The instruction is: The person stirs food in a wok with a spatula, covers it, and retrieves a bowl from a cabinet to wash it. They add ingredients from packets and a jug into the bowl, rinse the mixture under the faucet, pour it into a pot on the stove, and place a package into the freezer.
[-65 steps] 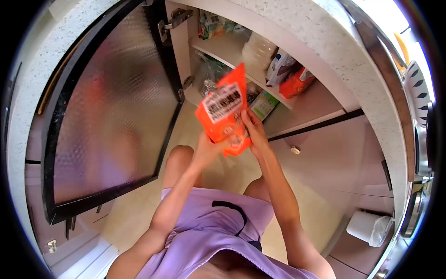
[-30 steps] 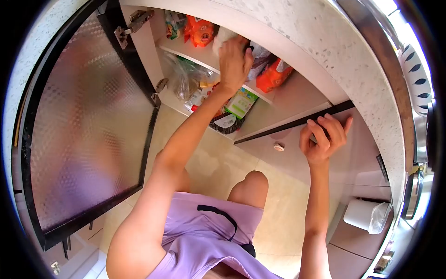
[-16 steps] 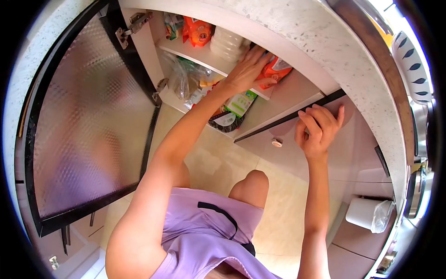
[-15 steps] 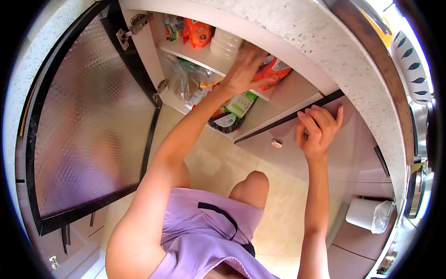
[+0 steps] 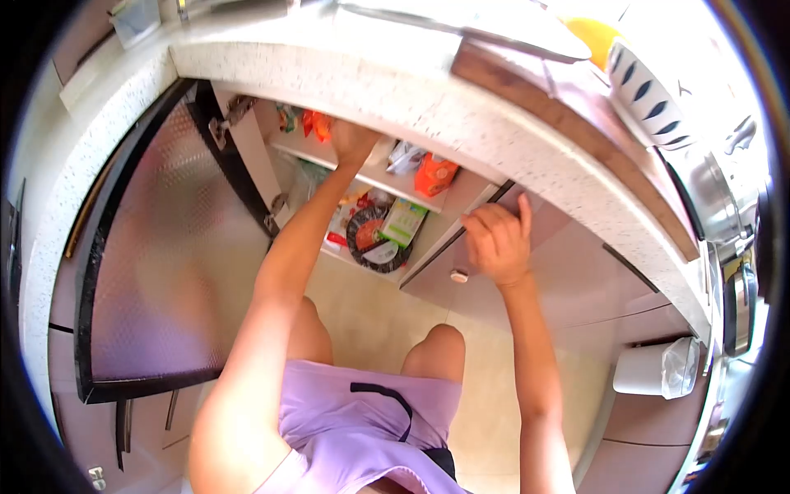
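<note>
Closest to you, your right hand [image 5: 498,243] is up in front of the plain panel [image 5: 568,263], near its round knob [image 5: 459,277]. Its fingers are loosely curled with one digit raised, and nothing shows in its grasp; whether it touches the panel, you cannot tell. Beyond your knees, the lower shelf [image 5: 344,257] holds a round black-rimmed package [image 5: 360,230] and a green-and-white packet [image 5: 403,221] that rests against it.

Your left hand [image 5: 354,142] reaches into the cabinet at the upper shelf [image 5: 398,184], just beside an orange packet [image 5: 316,125]. Its fingers are hidden or blurred, so how far they are open and whether they grip anything cannot be told. A second orange packet [image 5: 436,174] sits at the shelf's right end, next to a pale packet [image 5: 403,156]. Both orange packets look already placed on the shelf, while the textured glass door [image 5: 173,263] stands open.

Your left hand and wrist block the shelf's middle, and the desk [image 5: 329,78] overhangs the opening. Off to the right, a patterned bowl [image 5: 650,99] stands on the desk.
</note>
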A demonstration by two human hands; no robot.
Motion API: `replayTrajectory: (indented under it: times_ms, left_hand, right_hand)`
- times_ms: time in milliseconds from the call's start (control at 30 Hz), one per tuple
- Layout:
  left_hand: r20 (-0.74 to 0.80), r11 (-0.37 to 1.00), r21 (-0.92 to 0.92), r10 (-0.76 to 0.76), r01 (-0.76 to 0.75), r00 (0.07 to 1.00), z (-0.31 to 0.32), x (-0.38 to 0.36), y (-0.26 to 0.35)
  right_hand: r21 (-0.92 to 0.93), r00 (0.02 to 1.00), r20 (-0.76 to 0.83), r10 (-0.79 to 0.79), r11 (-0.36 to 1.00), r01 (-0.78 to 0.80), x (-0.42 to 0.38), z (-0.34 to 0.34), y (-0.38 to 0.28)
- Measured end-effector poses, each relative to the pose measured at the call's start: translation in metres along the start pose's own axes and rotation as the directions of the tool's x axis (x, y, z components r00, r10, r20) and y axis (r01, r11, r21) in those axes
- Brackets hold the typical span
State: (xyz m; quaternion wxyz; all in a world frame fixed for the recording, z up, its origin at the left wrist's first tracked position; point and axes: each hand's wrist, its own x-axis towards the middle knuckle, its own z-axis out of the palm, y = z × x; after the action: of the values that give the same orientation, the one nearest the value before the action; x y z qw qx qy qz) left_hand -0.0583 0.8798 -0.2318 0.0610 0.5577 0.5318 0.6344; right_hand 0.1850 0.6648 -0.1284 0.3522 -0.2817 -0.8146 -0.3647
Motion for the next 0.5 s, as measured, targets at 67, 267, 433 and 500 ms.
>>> replayTrajectory:
  times_ms: [67,267,433,500]
  left_hand:
    - [0.036,0.993,-0.109,-0.028,0.032,0.999,-0.011,0.001,-0.004]
    - [0.001,0.947,-0.189,-0.263,0.258,0.965,-0.080,-0.013,0.033]
    - [0.352,0.382,-0.614,-0.651,0.691,0.673,-0.148,-0.082,0.061]
    - [0.256,0.436,-0.621,-0.673,0.652,0.694,-0.166,-0.117,0.064]
  right_hand:
    - [0.006,1.000,0.005,0.007,1.000,-0.007,0.001,0.000,-0.002]
    - [0.002,1.000,0.000,0.008,1.000,-0.008,0.002,-0.001,-0.002]
    - [0.033,1.000,-0.003,0.017,0.999,-0.017,0.002,-0.002,-0.002]
    - [0.076,1.000,0.019,0.017,0.997,-0.018,-0.001,0.000,-0.002]
